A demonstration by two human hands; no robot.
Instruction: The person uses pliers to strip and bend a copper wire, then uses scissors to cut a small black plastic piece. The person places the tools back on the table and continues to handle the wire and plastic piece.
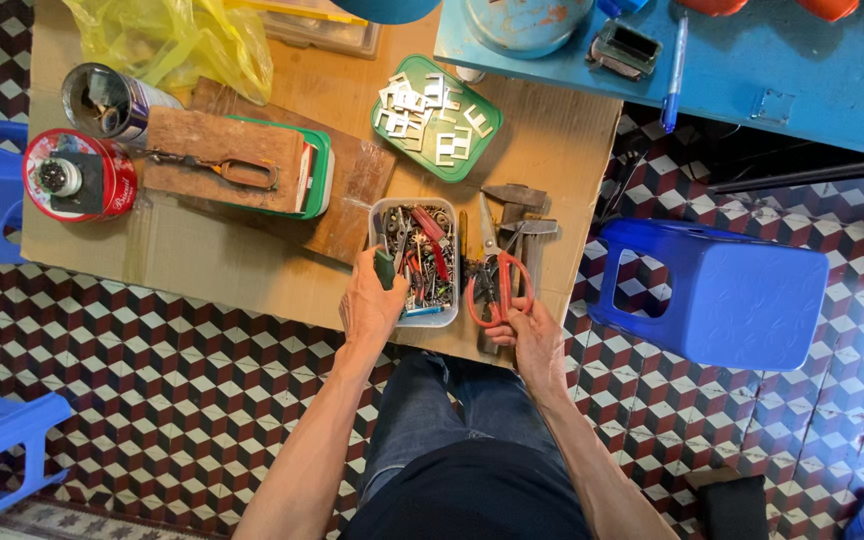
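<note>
Two hands busy | left hand (370, 300) grips a green-handled tool (384, 268) at the clear tub (442, 318), 12 o'clock of it | right hand (532, 335) grasps red-handled scissors (497, 285), long axis 12–6, blades toward 12 | tub nearer left hand.

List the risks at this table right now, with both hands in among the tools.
1. The left hand grips a dark-handled tool inside the clear plastic tub of mixed metal tools; sharp bits there might nick the fingers.
2. The right hand touches the red-handled scissors, which lie near the cardboard-covered table's edge and could slide off towards the lap.
</note>
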